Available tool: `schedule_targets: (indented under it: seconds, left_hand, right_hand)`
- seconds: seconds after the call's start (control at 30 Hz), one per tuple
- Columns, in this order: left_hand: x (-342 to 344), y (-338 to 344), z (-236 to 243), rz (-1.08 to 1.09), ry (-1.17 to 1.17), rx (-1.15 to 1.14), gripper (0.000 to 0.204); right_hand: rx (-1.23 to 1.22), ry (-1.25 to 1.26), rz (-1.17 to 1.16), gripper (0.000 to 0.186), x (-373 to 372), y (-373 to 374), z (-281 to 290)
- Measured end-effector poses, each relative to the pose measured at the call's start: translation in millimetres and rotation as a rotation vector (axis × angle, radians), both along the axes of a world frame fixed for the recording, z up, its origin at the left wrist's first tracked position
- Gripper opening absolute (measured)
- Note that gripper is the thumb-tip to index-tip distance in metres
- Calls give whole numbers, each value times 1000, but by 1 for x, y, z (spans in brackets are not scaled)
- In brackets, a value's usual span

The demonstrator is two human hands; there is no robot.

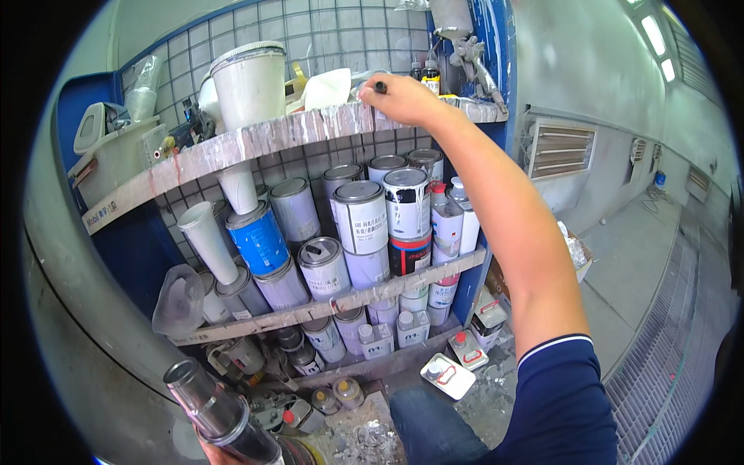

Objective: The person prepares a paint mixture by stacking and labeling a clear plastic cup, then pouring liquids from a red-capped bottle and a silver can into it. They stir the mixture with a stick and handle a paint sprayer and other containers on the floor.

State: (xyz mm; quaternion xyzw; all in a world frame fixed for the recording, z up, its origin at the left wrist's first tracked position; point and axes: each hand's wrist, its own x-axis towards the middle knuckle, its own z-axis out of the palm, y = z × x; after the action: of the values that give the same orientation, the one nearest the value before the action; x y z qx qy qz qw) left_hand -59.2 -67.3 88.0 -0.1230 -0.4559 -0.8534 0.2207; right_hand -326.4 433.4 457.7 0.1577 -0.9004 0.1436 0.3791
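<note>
My right hand (403, 99) reaches up to the paint-streaked top shelf (256, 139), fingers closed around a black pen-like thing (380, 87) whose round end faces me. Its fingertips are partly hidden. A piece of white paper or cloth (328, 87) lies just left of that hand. At the lower left, my left hand (217, 456) shows only in part, wrapped against a shiny metal cylinder (205, 403) with a dark lower section. The cylinder tilts toward the upper left, and most of the fingers are behind it or outside the picture.
A large white bucket (252, 85) stands on the top shelf, and a spray gun (471, 62) hangs at its right end. Several paint cans (360, 217) crowd the middle shelf. A blue can (260, 239) carries a white cup (238, 188). Rectangular tins (448, 377) lie on the floor.
</note>
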Motion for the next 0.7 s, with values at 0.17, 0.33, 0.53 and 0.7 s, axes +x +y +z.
schedule_targets:
  seconds: [0.17, 0.33, 0.53, 0.7]
  left_hand:
    - [3, 18, 24, -46, 116, -121, 96]
    - [4, 34, 30, -99, 141, -77, 95]
    - [7, 41, 48, -145, 169, -89, 95]
    - [-1, 49, 57, -73, 154, -110, 103]
  right_hand:
    - [-34, 86, 63, 36, -4, -1, 1]
    - [-82, 86, 187, 41, -14, 12, -10]
    - [-116, 218, 233, 39, -10, 7, -20]
    - [-194, 128, 277, 32, -1, 9, -38]
